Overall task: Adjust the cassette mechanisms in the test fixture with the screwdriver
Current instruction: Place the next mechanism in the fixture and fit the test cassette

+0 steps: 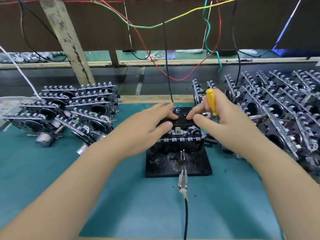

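Test fixture [178,163] marked "E".

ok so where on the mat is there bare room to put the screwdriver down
Bare green mat lies near the front edge, either side of the black cable, below the test fixture. It is crowded to the left by one pile of mechanisms and to the right by a bigger pile.
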Action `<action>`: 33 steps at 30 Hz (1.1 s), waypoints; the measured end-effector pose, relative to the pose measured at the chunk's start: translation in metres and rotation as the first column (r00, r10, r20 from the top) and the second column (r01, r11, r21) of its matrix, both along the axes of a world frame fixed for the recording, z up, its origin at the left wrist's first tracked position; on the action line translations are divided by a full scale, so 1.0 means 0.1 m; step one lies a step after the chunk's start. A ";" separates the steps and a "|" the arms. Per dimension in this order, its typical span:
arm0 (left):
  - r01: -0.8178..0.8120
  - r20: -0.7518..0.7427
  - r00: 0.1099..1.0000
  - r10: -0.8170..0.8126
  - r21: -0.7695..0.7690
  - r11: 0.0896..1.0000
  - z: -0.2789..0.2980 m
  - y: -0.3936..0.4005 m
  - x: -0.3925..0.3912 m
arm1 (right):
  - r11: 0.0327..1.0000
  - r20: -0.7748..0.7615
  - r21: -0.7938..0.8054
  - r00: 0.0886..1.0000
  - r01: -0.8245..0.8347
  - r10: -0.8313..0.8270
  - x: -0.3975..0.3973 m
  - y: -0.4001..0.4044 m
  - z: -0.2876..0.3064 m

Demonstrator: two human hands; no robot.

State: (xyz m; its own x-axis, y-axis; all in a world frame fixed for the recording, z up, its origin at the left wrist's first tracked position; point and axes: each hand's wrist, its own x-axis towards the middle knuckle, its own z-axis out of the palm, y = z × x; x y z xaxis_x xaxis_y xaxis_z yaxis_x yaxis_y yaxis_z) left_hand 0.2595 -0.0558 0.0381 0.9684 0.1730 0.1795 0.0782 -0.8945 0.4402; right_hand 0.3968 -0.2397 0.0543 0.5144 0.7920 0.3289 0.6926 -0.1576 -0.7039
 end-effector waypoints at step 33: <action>-0.150 0.321 0.906 0.277 -0.369 0.917 -0.64 -0.37 -0.05 | 0.949 -0.352 0.290 0.936 0.124 -0.015 -0.08 0.10 -0.39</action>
State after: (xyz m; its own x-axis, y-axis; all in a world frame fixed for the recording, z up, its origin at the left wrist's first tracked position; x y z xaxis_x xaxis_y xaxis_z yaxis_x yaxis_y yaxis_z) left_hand 0.2547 -0.0927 -0.0260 0.7799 0.4782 0.4040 0.0301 -0.6732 0.7388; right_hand 0.3886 -0.2295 0.0151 0.6882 0.6401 0.3415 0.3965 0.0624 -0.9159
